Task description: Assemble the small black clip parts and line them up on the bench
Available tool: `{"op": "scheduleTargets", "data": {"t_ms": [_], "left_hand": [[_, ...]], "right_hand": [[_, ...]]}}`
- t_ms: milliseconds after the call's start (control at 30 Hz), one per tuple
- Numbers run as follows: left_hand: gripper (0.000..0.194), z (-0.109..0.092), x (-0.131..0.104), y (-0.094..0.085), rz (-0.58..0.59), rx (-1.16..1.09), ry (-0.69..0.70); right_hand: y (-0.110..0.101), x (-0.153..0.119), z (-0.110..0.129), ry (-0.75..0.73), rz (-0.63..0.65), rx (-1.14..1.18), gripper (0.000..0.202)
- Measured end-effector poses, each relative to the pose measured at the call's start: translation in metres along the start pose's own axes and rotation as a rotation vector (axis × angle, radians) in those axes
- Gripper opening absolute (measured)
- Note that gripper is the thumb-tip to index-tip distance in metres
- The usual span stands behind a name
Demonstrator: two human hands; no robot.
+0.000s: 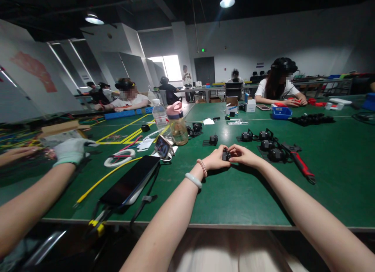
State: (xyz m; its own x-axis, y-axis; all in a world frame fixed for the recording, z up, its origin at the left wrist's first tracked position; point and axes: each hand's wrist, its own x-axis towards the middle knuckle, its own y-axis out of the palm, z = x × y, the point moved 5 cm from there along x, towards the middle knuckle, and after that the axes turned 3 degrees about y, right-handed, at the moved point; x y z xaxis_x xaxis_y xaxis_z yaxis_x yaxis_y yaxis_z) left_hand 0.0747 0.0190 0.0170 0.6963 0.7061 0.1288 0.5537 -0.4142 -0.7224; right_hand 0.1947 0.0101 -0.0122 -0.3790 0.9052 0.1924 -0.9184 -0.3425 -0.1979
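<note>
Both hands meet over the green table (216, 201), around a small black part (225, 155) whose kind I cannot make out. My left hand (216, 158), below a bead bracelet and a pale bangle, grips it from the left. Fingers of my right hand (243, 155) pinch it from the other side. Just beyond lies a similar black part on a flat grid-like base (211, 140). Several more such black assemblies (268, 145) sit to the right, beside an adjustable wrench (301, 160) with a red and black handle.
Left of my hands are a phone on a stand (164, 147), a pink-lidded bottle (178, 125), a clear bottle (159, 116), a dark tablet (131, 182) and a yellow cable (102, 180). A co-worker's gloved hand (69, 151) works at far left. A blue tray (281, 112) stands back right.
</note>
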Motion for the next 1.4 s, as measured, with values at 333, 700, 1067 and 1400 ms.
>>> {"op": "scheduleTargets", "data": {"t_ms": [333, 700, 1067, 1400], "left_hand": [[0.053, 0.0005, 0.0003, 0.001, 0.003, 0.008, 0.006], [0.054, 0.0011, -0.0003, 0.0017, 0.017, 0.046, 0.027], [0.053, 0.0004, -0.0006, 0.0012, 0.018, 0.036, 0.025], [0.055, 0.0048, 0.0002, 0.0027, 0.02, 0.052, 0.006]], "right_hand": [[0.0013, -0.0009, 0.0022, -0.001, -0.001, 0.001, 0.039], [0.0005, 0.0004, -0.0015, -0.006, 0.008, 0.006, 0.039], [-0.0005, 0.0008, -0.0016, -0.005, 0.01, -0.009, 0.039], [0.0002, 0.0006, -0.0011, -0.012, 0.014, -0.044, 0.036]]}}
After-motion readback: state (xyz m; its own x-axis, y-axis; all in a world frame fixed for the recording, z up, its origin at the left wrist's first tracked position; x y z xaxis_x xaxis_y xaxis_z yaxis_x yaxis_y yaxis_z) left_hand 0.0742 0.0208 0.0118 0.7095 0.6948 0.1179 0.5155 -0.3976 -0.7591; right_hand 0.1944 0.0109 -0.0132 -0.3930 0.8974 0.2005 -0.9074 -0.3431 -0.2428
